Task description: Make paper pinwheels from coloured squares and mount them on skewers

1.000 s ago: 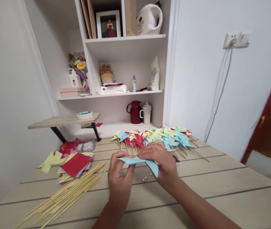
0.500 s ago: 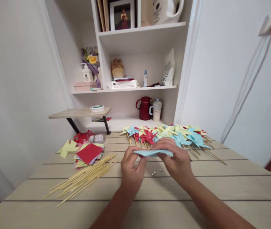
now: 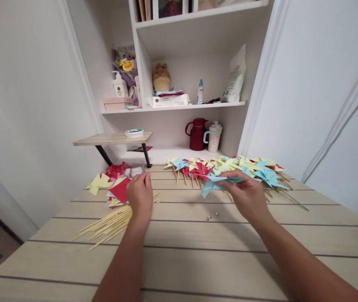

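Observation:
A light blue paper pinwheel (image 3: 214,184) with folded blades is pinched in my right hand (image 3: 245,191), held above the table. My left hand (image 3: 141,193) is over the left side, at the edge of the stack of coloured paper squares (image 3: 120,191) and just in front of a clear container (image 3: 134,171) with small white contents. Its fingers curl away from me and are mostly hidden, so whether they hold anything does not show. Under my left wrist lies a bundle of thin wooden sticks (image 3: 106,224). Several small pearl-like beads (image 3: 210,217) rest on the table between my hands.
Finished pinwheels on sticks (image 3: 226,165) are heaped along the back right. Cut yellow paper (image 3: 98,183) lies far left. A small raised wooden stand (image 3: 112,139) is at the back left. A red jug (image 3: 197,134) and a cup (image 3: 214,136) stand behind the table.
My left hand has let go of the blue paper and moved left towards the container. My right hand keeps the paper, now slightly higher and further right. The view has shifted.

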Tool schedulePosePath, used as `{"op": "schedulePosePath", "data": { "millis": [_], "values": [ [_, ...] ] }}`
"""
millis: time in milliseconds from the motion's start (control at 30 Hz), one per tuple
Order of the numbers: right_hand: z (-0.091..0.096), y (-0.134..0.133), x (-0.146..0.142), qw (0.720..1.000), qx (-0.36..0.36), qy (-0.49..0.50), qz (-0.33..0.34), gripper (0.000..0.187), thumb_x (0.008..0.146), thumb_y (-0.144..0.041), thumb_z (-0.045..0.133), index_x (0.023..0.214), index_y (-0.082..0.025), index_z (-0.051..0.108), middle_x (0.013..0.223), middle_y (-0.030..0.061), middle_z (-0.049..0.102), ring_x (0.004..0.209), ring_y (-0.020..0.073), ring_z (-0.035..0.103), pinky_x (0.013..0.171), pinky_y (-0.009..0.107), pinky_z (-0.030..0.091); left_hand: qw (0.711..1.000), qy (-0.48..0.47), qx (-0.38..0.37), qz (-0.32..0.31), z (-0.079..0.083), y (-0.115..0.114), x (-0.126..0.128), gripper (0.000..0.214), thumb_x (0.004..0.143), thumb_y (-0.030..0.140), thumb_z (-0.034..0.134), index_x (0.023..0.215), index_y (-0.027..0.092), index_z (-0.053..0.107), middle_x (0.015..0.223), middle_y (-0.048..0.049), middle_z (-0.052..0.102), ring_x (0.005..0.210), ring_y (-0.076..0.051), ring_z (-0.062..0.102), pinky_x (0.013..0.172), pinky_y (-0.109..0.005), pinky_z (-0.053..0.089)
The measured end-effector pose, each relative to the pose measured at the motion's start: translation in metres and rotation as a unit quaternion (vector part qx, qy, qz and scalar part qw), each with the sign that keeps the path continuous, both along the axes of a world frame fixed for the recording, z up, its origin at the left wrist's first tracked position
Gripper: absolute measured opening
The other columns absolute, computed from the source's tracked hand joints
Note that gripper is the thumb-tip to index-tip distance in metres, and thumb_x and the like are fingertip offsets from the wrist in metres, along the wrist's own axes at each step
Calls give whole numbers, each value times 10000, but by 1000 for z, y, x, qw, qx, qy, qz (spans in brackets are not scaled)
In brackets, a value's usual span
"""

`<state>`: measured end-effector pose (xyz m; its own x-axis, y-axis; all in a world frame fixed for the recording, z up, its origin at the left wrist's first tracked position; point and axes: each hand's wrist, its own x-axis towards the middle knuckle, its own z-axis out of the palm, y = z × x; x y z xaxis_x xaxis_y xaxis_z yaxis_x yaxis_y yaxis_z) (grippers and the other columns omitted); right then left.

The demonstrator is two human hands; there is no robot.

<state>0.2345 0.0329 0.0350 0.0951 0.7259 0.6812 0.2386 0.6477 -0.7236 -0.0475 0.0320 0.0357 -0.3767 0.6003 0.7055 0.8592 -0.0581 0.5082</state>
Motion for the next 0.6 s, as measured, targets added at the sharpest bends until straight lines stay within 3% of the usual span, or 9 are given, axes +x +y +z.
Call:
{"op": "schedulePosePath", "data": {
  "millis": [167, 600],
  "values": [
    [3, -3, -5, 1000, -4, -5, 20, 110, 779, -329, 733, 822, -228, 723, 771, 22, 727, 716, 199, 660, 688, 355, 549, 984, 104, -144, -19, -4, 2, -1, 238, 897, 244, 535, 823, 224, 760, 882, -87, 722, 912, -270, 597, 746, -341, 401],
    [0, 2, -3, 1000, -7, 4, 21, 127, 778, -338, 748, 826, -226, 715, 781, 11, 716, 742, 192, 652, 715, 341, 520, 944, 156, -283, -65, -16, 6, 6, 59, 720, 274, 757, 683, 228, 748, 1048, -108, 663, 1066, -334, 548, 840, -406, 392]
  ]
}}
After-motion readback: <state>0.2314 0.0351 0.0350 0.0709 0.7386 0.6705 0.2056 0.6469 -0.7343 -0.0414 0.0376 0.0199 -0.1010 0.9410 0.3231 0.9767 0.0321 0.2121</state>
